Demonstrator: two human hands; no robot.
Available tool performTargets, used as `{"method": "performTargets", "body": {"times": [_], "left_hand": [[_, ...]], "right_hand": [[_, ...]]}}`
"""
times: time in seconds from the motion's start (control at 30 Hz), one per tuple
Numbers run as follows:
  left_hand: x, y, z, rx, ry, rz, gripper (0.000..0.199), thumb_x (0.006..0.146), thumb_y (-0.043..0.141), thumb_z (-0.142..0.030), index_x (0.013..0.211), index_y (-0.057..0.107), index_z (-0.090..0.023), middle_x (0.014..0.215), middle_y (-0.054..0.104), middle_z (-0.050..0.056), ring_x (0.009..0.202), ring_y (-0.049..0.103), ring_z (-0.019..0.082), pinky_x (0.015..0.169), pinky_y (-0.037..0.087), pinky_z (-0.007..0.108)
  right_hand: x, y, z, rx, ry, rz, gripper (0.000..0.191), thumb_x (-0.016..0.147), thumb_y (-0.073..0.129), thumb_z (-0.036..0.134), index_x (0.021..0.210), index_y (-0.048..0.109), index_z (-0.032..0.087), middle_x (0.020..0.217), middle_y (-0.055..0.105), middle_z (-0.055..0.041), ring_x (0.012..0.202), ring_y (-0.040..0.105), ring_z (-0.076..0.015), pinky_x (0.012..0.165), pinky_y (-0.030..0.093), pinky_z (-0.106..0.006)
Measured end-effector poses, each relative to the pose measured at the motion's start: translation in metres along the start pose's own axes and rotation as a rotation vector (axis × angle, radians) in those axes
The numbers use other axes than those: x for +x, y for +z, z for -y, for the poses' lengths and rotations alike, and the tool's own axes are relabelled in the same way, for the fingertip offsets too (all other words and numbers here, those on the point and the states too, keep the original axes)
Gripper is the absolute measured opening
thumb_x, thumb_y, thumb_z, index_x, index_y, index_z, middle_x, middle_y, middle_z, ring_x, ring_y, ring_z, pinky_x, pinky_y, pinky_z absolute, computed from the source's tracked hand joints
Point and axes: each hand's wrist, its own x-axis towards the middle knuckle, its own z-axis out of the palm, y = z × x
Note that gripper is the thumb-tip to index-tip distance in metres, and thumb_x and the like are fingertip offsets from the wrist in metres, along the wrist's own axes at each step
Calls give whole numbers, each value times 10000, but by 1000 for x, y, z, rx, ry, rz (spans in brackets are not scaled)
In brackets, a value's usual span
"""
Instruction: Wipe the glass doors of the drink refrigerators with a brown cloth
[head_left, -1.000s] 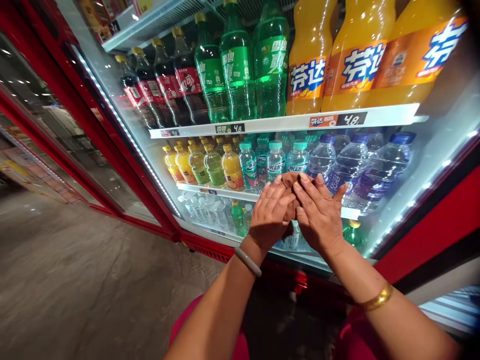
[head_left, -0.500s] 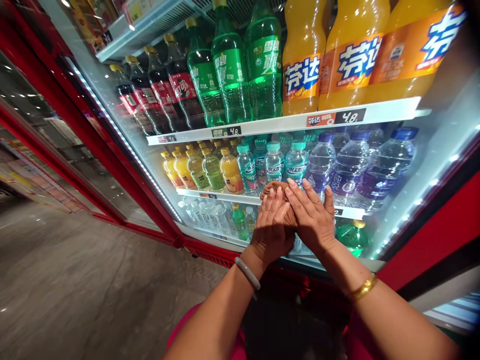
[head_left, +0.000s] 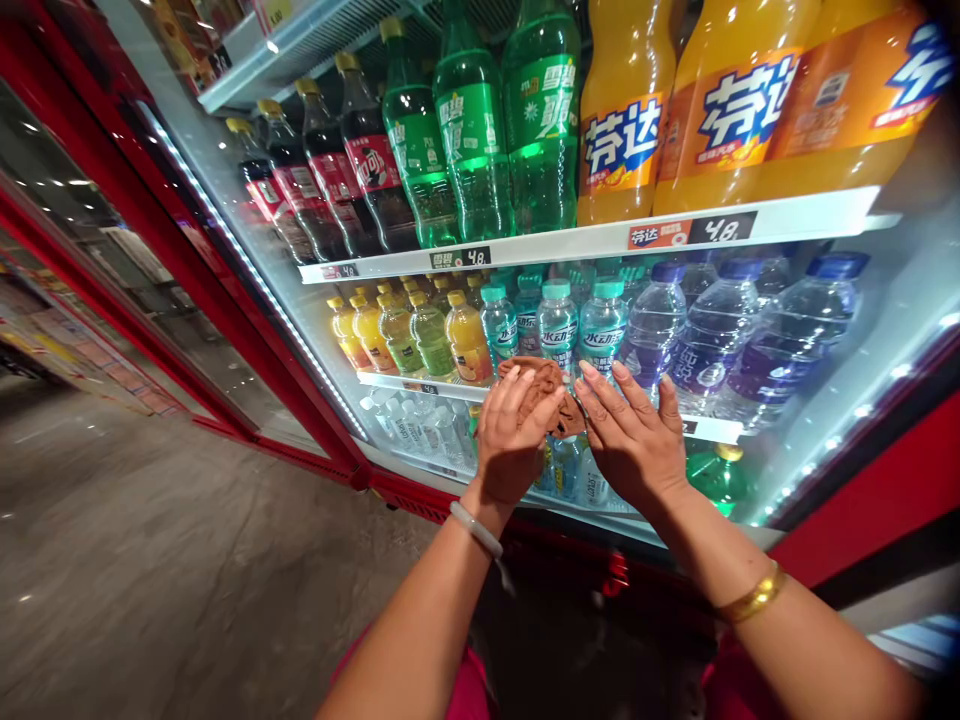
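My left hand (head_left: 511, 430) has its fingers wrapped over a crumpled brown cloth (head_left: 541, 392) at the front of a glass-fronted drinks cooler. My right hand (head_left: 636, 435) is just to the right, its fingers spread and flat, with its fingertips beside the cloth's right edge. Behind the hands stand teal-capped bottles (head_left: 601, 322) on the middle shelf, and purple-labelled water bottles (head_left: 654, 318) to their right. The part of the cloth under my left fingers is hidden.
Above, a shelf edge (head_left: 570, 242) with price tags carries cola, green and orange bottles (head_left: 626, 120). The red cooler frame (head_left: 300, 390) slopes down on the left, beside the grey floor (head_left: 187, 570). A red frame panel (head_left: 877, 500) borders the right.
My left hand has shifted left with the cloth, away from my right hand, so the gap between them is wider. More of the lower-shelf bottles shows. The view has shifted slightly.
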Motion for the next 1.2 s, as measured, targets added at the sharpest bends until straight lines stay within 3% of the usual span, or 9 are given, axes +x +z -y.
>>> {"method": "performTargets", "body": {"times": [0.17,0.33,0.4,0.5,0.63,0.73,0.87,1.07,1.2], "left_hand": [[-32,23,-28,-49,18,98,607,947,611,-425,1473,536,-132,1669,413,253,1613,302,419,1271,317,689],[-15,20,7,19,208,-32,424,950,682,-209,1352,611,-322,1526,608,70,1582,408,248,1324,308,552],[-5,14,19,-8,127,-35,458,943,653,-160,1374,607,-304,1553,566,89,1601,370,274,1321,299,584],[-5,15,9,-44,15,-78,503,941,624,-151,1435,563,-224,1642,451,157,1628,303,312,1294,360,567],[-23,27,-15,-60,100,-37,389,986,629,-265,1370,582,-218,1612,500,162,1597,370,326,1256,421,573],[-16,22,-6,-51,134,-35,296,980,653,-251,1273,621,-270,1577,542,101,1594,381,293,1262,426,544],[5,5,8,-96,-48,-30,416,964,595,-159,1370,576,-249,1683,414,119,1637,276,312,1290,365,594],[-17,11,-3,-121,-20,-2,604,1061,473,-530,1523,462,-142,1744,264,204,1655,182,387,1289,347,617],[-18,18,5,-131,-75,-62,474,1055,509,-533,1384,555,-194,1729,322,173,1649,224,363,1280,367,627]], "right_hand": [[-4,2,2,-20,11,19,581,1026,582,239,1591,454,197,1588,537,-32,1650,165,-163,1376,22,-456],[-3,0,1,-5,11,36,624,1021,573,205,1621,401,191,1577,551,-38,1650,154,-149,1375,-13,-454],[-2,0,2,-15,13,31,664,1004,599,194,1631,382,204,1567,564,-32,1649,155,-145,1375,-22,-452],[-3,1,2,-18,24,27,694,994,616,204,1641,365,228,1568,565,-18,1647,166,-141,1377,-14,-443],[-3,3,6,30,77,35,687,1014,553,195,1659,330,278,1582,554,-16,1631,241,-149,1370,-44,-459],[0,5,16,87,104,65,681,1026,494,189,1670,298,290,1579,561,-48,1593,353,-202,1349,-78,-558],[7,11,31,68,78,101,660,1025,481,160,1659,325,260,1560,575,-75,1549,435,-223,1337,-91,-577],[6,21,34,24,77,39,656,1047,445,183,1678,266,174,1568,561,-93,1595,343,-170,1355,-89,-468],[6,24,34,30,67,20,679,1050,474,213,1687,242,202,1575,557,-71,1614,301,-182,1356,-84,-492]]}}
